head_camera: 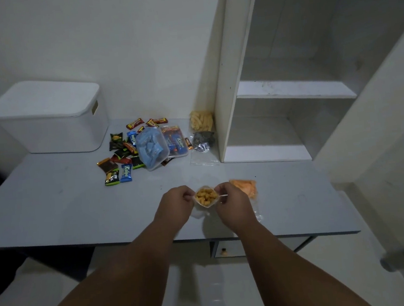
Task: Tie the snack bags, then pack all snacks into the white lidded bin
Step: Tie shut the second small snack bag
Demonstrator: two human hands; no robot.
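Head view: crinkly clear snack bag (205,197), pinched.

We noted the white bin (52,122) as matt, smooth plastic. The table (53,204) looked smooth, grey, with a dull sheen. The snack bag (205,197) was thin clear plastic, crinkled and glossy. Small wrappers (122,158) were shiny film. The tub (151,149) was cloudy translucent plastic. The shelf unit (296,90) showed matt white, scuffed boards.
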